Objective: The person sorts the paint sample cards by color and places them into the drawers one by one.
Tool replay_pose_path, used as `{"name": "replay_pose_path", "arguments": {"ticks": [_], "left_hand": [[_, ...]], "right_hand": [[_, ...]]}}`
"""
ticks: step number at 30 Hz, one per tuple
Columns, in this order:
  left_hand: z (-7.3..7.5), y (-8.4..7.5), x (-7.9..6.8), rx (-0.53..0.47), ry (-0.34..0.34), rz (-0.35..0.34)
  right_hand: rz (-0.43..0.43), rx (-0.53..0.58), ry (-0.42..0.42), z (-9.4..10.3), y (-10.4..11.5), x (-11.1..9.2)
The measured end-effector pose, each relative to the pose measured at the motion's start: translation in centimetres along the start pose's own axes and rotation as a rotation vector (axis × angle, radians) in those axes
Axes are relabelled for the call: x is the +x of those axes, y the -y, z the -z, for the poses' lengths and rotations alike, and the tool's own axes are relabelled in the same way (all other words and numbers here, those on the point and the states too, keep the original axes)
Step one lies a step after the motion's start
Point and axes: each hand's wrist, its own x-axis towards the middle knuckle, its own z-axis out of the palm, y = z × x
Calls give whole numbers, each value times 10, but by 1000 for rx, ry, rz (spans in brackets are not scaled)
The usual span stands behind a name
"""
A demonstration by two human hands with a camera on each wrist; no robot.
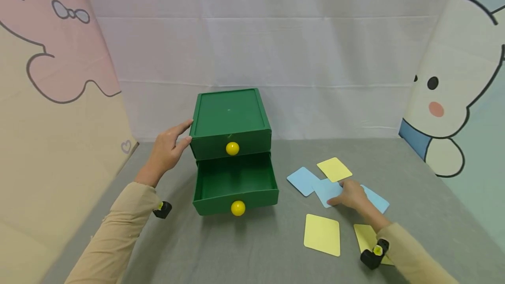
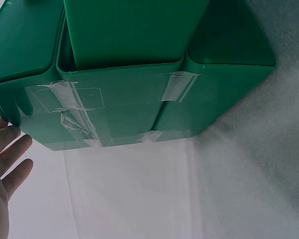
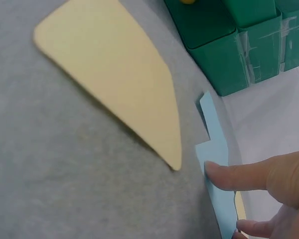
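A green drawer cabinet (image 1: 232,113) stands left of the middle of the table, its upper drawer closed. Below that, a drawer (image 1: 238,179) with a yellow knob is pulled out, and its visible inside holds nothing. My left hand (image 1: 167,150) touches the cabinet's upper left side with extended fingers, also seen around the left hand (image 2: 2,169) in the left wrist view. On the right, my right hand (image 1: 350,195) pinches a light blue card (image 1: 326,190) with thumb and bent fingers. In the right wrist view, the thumb lies on that blue card (image 3: 218,191); the fingertips are partly hidden.
Another blue card (image 1: 303,181) overlaps the pinched one, and a third blue card (image 1: 376,198) lies right of the hand. Yellow cards lie behind (image 1: 334,169), in front (image 1: 321,235) and under the right forearm (image 1: 364,236). A white cloth (image 1: 315,56) hangs behind the grey table.
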Motion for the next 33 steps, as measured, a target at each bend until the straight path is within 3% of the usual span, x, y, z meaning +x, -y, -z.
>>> {"name": "replay_pose_path", "arguments": {"ticks": [5, 10, 17, 33], "left_hand": [[1, -2, 0, 0, 4, 3], [1, -2, 0, 1, 4, 1], [1, -2, 0, -1, 1, 1], [1, 0, 0, 4, -6, -12]], "right_hand": [[-52, 62, 73, 4, 1, 4], [-43, 105, 118, 9, -6, 7], [-10, 264, 160, 19, -14, 9], [28, 420, 297, 27, -22, 12]]}}
